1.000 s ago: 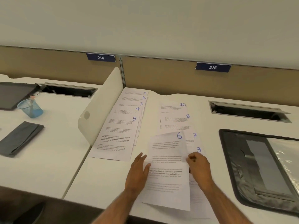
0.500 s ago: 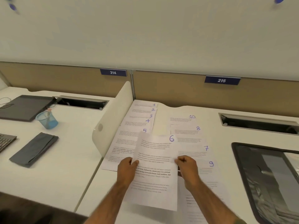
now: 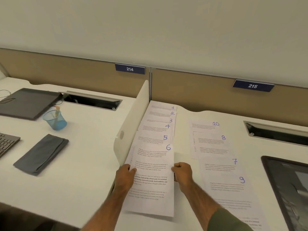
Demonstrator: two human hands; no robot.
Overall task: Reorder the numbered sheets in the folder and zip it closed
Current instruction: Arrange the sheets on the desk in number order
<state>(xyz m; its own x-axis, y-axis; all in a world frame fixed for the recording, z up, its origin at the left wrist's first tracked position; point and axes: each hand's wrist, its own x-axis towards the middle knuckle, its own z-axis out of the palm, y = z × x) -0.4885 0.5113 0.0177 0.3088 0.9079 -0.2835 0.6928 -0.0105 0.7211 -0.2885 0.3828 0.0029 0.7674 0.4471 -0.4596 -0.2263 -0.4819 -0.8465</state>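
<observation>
Sheet 6 [image 3: 152,203] hangs pinched edgewise between left hand [image 3: 124,177] and right hand [image 3: 182,172].

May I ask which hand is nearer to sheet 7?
Right. The right hand sits just left of sheet 7; the left hand is farther left, across sheet 6.

Sheet 6 [image 3: 153,189] is hiding the left hand [image 3: 124,178]'s fingers beneath its edge, and the right hand [image 3: 182,172] is curling its fingertips out of sight. Just beyond the grip, sheet 6 is covering most of sheet 5 [image 3: 150,139]. Well right of the grip, the black folder [image 3: 283,189] is running off the right edge, and sheet 9 [image 3: 230,189] off the bottom. Far left of the grip, a keyboard [image 3: 6,144] is being cut off. The printed lines are coming out too small to read.
</observation>
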